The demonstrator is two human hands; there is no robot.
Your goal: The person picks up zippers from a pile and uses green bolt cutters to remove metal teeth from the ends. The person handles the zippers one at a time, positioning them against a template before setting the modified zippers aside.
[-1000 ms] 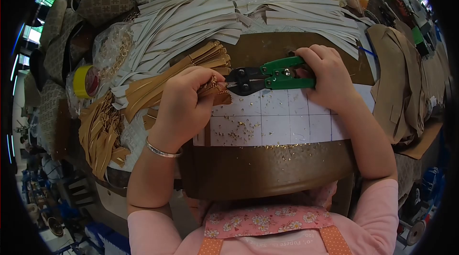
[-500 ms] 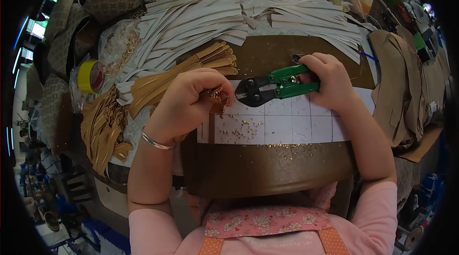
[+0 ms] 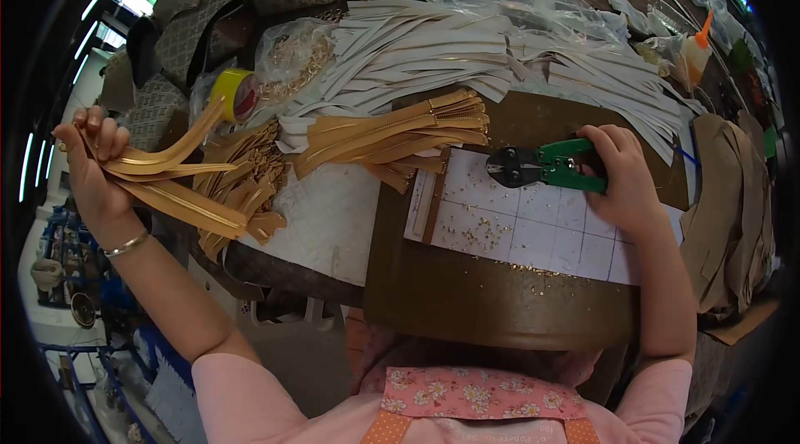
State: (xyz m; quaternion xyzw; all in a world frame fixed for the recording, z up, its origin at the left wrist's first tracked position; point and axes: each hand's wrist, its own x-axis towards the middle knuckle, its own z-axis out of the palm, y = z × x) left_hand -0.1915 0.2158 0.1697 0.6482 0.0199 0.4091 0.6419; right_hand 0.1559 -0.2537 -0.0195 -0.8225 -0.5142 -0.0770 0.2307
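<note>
- Swung out from the middle of the board, the left hand (image 3: 92,162) now sits far out at 9 o'clock, lifted off the surface, while 0.5 s ago it was bunched beside the cutter's nose.
- Its fingers (image 3: 100,134) are clamped on a bundle of tan zipper strips (image 3: 171,186), flat woven tapes with gold teeth that fan down toward the tan heap (image 3: 242,169); the raised grip looks meant to carry them clear of the cutting spot.
- At 3 o'clock the right hand (image 3: 623,179) has its fingers wrapped shut around the green handles of the cutter (image 3: 542,167), whose black nose lies closed and points to 9 o'clock, low over the gridded white sheet (image 3: 542,223).
- Small gold clippings speckle that sheet and the brown board (image 3: 467,294) beneath.
- More tan zippers (image 3: 400,132) lie at 12 o'clock, with pale grey zipper strips (image 3: 433,48) fanned beyond them.
- A yellow tape roll (image 3: 237,90) stands at 10 o'clock.
</note>
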